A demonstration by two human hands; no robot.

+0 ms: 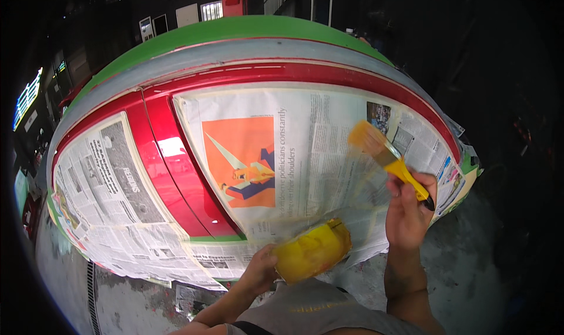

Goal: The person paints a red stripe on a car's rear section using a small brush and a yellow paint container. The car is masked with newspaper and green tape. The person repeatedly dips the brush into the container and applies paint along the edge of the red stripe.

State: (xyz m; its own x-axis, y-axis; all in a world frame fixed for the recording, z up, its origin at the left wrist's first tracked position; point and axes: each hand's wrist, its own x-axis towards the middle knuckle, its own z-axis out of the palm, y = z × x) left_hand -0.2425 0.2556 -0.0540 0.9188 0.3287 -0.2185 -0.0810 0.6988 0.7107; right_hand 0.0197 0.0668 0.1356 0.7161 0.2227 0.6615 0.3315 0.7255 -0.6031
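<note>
The right hand [410, 209] grips a brush [400, 169] by its yellow handle, bristles [365, 137] pointing up and left before the newspaper [305, 153] on the red car [182, 176]. Well apart, the left hand [259, 270] clasps a yellow tub [313, 251] by its left side, near the grey shirt [305, 305].

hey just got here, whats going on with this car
A person stands beside the car, which has red trim and a green roof, with sheets of newspaper covering its windows. The right hand grips a yellow-handled brush, bristles raised in front of the paper; whether they touch it, I can't tell. The left hand holds a yellow container low, near the person's body.
</note>
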